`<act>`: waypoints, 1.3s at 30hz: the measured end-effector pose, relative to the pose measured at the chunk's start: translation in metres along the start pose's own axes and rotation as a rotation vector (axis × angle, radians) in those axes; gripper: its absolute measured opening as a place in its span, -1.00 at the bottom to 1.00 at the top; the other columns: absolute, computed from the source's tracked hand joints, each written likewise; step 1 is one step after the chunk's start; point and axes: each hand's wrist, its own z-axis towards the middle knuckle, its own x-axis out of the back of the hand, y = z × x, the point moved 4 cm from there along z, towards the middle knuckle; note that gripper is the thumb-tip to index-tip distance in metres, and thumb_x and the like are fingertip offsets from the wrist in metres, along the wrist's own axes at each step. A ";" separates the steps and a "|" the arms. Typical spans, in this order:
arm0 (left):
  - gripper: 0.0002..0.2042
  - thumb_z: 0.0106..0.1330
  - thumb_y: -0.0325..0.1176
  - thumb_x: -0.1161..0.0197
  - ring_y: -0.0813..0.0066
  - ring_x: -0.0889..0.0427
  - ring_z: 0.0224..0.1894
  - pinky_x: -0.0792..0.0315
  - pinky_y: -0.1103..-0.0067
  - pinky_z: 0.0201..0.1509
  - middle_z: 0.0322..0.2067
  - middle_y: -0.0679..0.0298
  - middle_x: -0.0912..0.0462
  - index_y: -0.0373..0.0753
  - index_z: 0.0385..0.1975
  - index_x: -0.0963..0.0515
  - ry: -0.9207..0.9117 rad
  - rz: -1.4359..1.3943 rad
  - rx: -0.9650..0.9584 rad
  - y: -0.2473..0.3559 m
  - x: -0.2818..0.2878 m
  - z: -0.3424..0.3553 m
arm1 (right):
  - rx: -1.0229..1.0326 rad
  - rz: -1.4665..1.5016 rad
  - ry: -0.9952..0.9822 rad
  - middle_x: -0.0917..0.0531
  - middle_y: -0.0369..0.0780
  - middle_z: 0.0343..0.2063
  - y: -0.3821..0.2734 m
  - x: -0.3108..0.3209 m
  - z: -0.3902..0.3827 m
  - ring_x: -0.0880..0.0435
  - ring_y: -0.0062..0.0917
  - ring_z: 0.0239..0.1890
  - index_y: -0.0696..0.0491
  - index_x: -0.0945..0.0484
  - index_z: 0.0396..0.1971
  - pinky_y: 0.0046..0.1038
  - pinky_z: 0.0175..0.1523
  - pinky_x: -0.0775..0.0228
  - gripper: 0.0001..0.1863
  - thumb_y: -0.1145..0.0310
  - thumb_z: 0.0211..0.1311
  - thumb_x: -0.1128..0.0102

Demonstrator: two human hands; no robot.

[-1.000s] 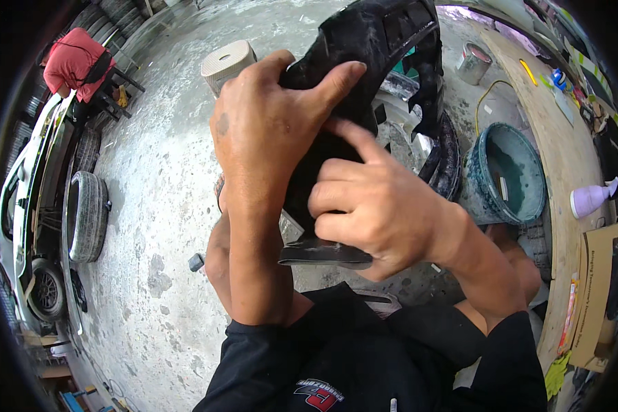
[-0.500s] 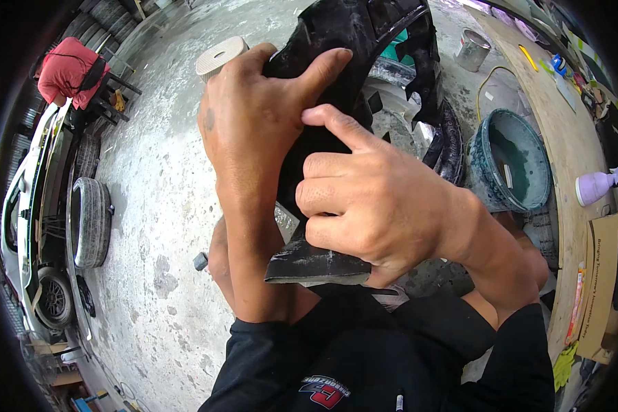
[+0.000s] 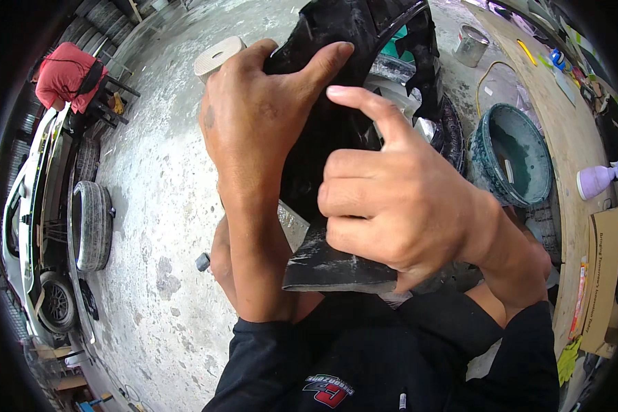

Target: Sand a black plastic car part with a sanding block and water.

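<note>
A long black curved panel, like a piece of car bodywork, stands before me with white scuffs near its lower end. My left hand is closed round its upper left edge, the thumb lying over the face and the other fingers hidden behind. Lower down, my right hand grips the panel's right side with curled fingers on the face. Its index finger stretches up along the surface, while its thumb passes partly out of sight at the lower right edge. A pale roll-like piece with a central hole lies beyond my left hand.
On the right stand a round green tub of water, a metal can and a wooden bench. A purple bottle and a cardboard box are there too. Leftward are a tyre and a bent-over person in red.
The panel's lower end has swung a little to the right, along with my right hand. My right index finger has straightened upward, away from my left hand. My left hand has hardly moved.
</note>
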 end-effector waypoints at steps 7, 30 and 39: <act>-0.36 0.08 0.25 -0.60 0.26 -0.73 -0.46 -0.60 0.37 -0.28 -0.51 0.06 -0.76 -0.35 -0.30 -0.78 0.033 0.191 -0.089 0.002 0.000 -0.005 | 0.002 0.172 0.023 -0.51 -0.32 -0.46 -0.004 -0.016 0.006 -0.60 -0.40 -0.32 0.01 -0.53 -0.61 0.14 0.29 -0.31 -0.72 0.12 -0.14 -0.34; -0.46 0.16 0.09 -0.60 0.35 -0.58 -0.59 -0.54 0.38 -0.36 -0.60 0.07 -0.68 -0.40 -0.38 -0.72 0.055 0.087 -0.109 0.006 0.002 -0.005 | -0.011 0.245 0.077 -0.47 -0.36 -0.48 -0.007 -0.029 0.007 -0.59 -0.45 -0.37 -0.02 -0.49 -0.61 0.22 0.20 -0.21 -0.71 0.10 -0.04 -0.33; -0.67 0.22 -0.36 -0.50 0.14 -0.68 -0.46 -0.60 0.38 -0.32 -0.43 0.09 -0.64 0.10 0.00 -0.77 -0.051 0.266 -0.226 0.001 -0.002 -0.009 | -0.001 0.139 0.179 -0.47 -0.37 -0.53 0.000 -0.015 0.005 -0.58 -0.47 -0.44 -0.01 -0.49 -0.66 0.27 0.30 -0.15 -0.68 0.06 -0.06 -0.30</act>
